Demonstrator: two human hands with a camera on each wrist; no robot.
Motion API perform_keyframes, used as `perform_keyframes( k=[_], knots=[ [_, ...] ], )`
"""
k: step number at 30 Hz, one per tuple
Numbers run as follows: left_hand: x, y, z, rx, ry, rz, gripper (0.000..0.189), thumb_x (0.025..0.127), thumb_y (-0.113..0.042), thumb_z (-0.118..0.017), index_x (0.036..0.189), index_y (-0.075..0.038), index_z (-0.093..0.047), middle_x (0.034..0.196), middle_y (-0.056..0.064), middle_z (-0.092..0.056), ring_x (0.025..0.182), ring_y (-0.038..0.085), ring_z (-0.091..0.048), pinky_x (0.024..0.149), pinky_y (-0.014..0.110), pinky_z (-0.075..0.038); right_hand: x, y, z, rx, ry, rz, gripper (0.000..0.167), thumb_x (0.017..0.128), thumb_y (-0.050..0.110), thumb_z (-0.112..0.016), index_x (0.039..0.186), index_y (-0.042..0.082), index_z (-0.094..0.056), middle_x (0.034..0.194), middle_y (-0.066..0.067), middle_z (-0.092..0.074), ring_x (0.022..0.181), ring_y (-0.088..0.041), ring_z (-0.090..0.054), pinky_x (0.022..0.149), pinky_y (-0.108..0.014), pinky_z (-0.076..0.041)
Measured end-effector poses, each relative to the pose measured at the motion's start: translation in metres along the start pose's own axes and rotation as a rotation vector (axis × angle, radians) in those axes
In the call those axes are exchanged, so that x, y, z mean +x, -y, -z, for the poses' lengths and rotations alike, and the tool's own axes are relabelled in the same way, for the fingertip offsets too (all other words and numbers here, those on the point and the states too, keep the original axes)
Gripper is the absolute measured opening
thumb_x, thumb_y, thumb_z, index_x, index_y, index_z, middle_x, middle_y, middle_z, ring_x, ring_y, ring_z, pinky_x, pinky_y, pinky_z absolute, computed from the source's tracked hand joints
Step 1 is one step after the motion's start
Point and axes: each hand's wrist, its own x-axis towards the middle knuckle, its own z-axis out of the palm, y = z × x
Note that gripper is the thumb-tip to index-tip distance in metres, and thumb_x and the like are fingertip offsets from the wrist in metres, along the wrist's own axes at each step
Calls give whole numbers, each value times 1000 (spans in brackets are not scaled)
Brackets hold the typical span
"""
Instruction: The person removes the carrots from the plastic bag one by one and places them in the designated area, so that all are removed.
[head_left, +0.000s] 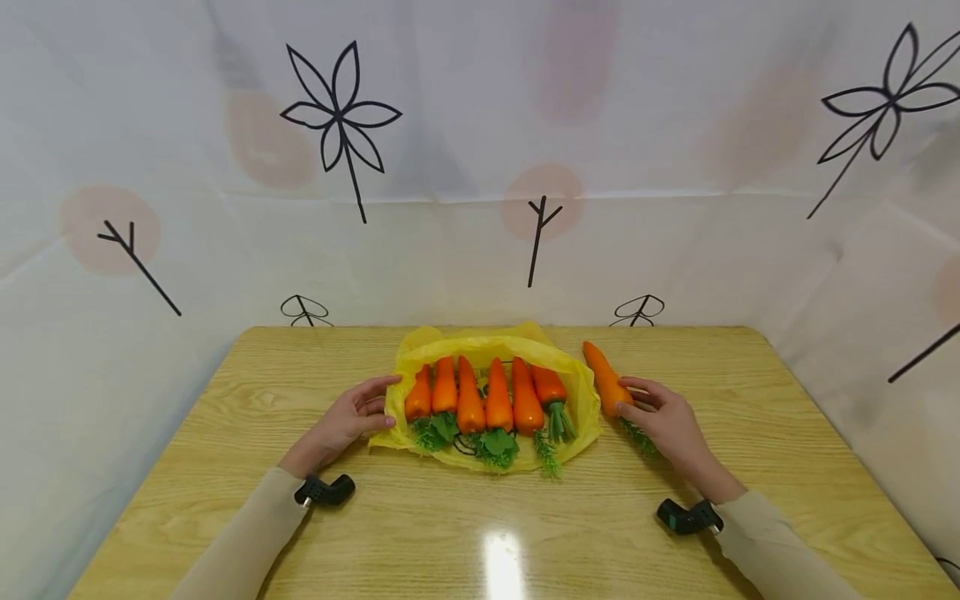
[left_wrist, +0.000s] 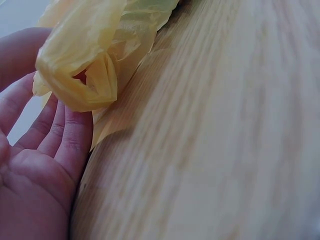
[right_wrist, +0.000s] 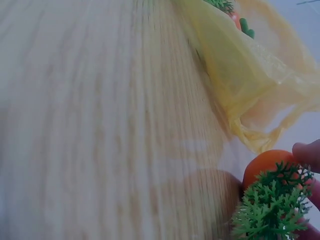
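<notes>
A yellow plastic bag (head_left: 585, 417) lies spread on the table with its mouth toward me. Several orange carrots (head_left: 470, 400) with green leafy tops rest in it side by side, tips pointing away. My left hand (head_left: 352, 421) touches the bag's left edge, its fingers fairly straight and the thumb apart from them. To the right of the bag, my right hand (head_left: 667, 417) holds one more carrot (head_left: 602, 375) between thumb and fingers. The right wrist view shows that carrot's rounded end and its green leaves (right_wrist: 272, 205) close to the bag's rim.
The wooden table (head_left: 487, 517) has a bright reflection near its front. Behind and at both sides hangs a white cloth (head_left: 450, 250) printed with plant drawings. Black wrist devices (head_left: 325, 490) sit on both forearms.
</notes>
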Motion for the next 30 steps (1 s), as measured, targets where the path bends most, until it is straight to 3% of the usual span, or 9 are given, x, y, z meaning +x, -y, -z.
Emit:
perform_keyframes(
  k=[12, 30],
  knots=[
    [-1, 2, -1, 10, -1, -4, 70, 92, 1, -69, 153, -2, -35, 147, 23, -37, 104, 18, -60, 81, 29, -55, -1, 4, 5, -85, -14, 30, 53, 95, 27, -71, 139, 0, -56, 138, -23, -53, 123, -38, -54, 84, -11, -46],
    [0, 3, 1, 10, 1, -10, 69, 92, 1, -68, 153, -2, -35, 144, 21, -41, 105, 19, -61, 82, 30, -55, -6, 28, 6, -62, -6, 104, 48, 96, 21, -70, 138, 3, -57, 138, -18, -55, 124, -35, -52, 84, -9, -45]
  ],
)
